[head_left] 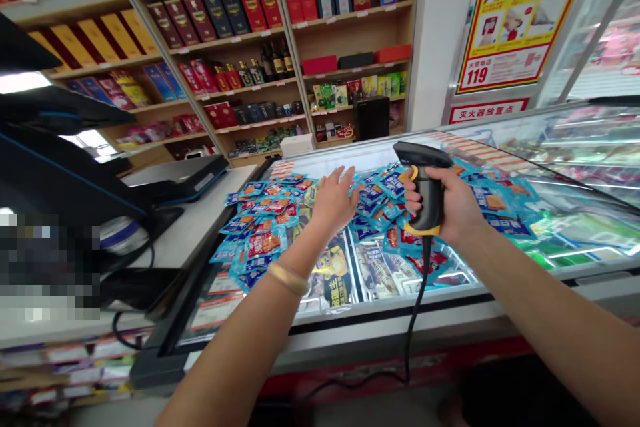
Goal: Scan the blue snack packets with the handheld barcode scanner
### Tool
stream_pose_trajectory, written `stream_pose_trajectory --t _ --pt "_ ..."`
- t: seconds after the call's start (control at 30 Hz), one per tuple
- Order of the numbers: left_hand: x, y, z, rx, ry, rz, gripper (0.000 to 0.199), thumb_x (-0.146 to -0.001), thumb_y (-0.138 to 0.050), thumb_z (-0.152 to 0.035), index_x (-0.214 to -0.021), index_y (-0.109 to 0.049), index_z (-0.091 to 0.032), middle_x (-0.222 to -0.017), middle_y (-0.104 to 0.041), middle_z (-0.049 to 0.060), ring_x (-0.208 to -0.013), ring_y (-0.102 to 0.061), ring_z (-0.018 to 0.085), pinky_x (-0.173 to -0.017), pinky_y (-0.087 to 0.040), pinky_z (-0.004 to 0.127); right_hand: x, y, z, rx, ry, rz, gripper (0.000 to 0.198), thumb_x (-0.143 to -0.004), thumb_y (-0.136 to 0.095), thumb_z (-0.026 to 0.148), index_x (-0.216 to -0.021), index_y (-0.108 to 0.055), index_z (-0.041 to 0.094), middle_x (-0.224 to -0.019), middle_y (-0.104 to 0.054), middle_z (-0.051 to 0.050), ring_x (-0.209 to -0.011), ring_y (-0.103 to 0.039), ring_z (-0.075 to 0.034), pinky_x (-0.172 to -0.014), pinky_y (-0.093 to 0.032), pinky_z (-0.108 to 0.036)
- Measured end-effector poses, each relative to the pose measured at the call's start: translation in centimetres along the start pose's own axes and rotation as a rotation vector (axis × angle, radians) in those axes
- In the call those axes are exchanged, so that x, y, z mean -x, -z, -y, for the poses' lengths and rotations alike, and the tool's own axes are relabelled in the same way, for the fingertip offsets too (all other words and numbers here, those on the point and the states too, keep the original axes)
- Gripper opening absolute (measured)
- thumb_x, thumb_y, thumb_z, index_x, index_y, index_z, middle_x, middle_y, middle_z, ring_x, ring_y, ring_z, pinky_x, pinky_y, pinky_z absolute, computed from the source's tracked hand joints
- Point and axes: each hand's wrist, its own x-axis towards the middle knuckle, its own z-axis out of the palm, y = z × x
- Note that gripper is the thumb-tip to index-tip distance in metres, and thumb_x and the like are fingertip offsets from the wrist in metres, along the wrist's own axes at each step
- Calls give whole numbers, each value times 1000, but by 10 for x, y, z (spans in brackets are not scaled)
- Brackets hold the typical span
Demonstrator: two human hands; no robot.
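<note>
My right hand (pixel 459 205) is wrapped round the grip of a black and yellow barcode scanner (pixel 429 203), whose cable (pixel 419 300) hangs down over the freezer's front. With fingers stretched out, my left hand (pixel 334 200) reaches over the glass lid and holds nothing. To its left lies a spread of small blue and red snack packets (pixel 265 243). More such packets (pixel 383 197) are heaped between my two hands, close by the left fingers; whether those fingers touch them I cannot tell. Behind the scanner lie further blue packets (pixel 500 203).
The glass-topped chest freezer (pixel 345 323) holds packaged goods under its lid. A counter with a flat black-edged device (pixel 175 177) and a dark screen (pixel 60 167) stands on the left. Shelves of boxed goods (pixel 220 13) line the back, beside a wall poster (pixel 523 20).
</note>
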Motion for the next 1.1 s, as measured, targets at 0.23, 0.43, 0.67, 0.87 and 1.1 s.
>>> stream_pose_trajectory --t 0.23,0.43,0.67,0.87,1.1 --pt "34 17 100 -182 415 40 51 -93 -44 -32 -140 -48 -12 -143 -52 20 -132 -51 29 -108 -40 39 -19 -62 -64 -10 -207 150 7 -81 -54 23 -83 -56 17 -62 -54 -1 -48 -45 -9 -39 -41 -17" --pt "42 14 124 -202 519 207 46 -94 -40 -39 -120 -63 -9 -120 -67 21 -115 -63 32 -96 -49 40 -31 -84 -102 5 -388 158 9 -85 -49 22 -82 -55 16 -57 -53 0 -45 -45 -9 -39 -39 -17" --pt "42 22 114 -219 587 257 43 -97 -30 -28 -107 -70 -13 -112 -71 19 -106 -68 30 -87 -52 38 -27 -70 -107 42 -407 161 10 -84 -47 21 -82 -55 15 -58 -54 -1 -45 -46 -10 -38 -39 -17" --pt "43 32 126 -84 628 -108 41 -97 -28 -25 -89 -66 -14 -97 -72 18 -95 -69 29 -83 -50 37 -24 -71 -105 50 -406 173 10 -83 -48 23 -82 -55 16 -59 -53 -1 -46 -45 -10 -39 -38 -17" --pt "42 18 114 717 539 -235 36 -93 -37 -31 -58 -35 -22 -50 -35 -5 -49 -47 12 -56 -50 24 -22 -69 -106 56 -363 248 10 -79 -54 25 -83 -55 16 -61 -54 -1 -47 -45 -9 -40 -39 -17"
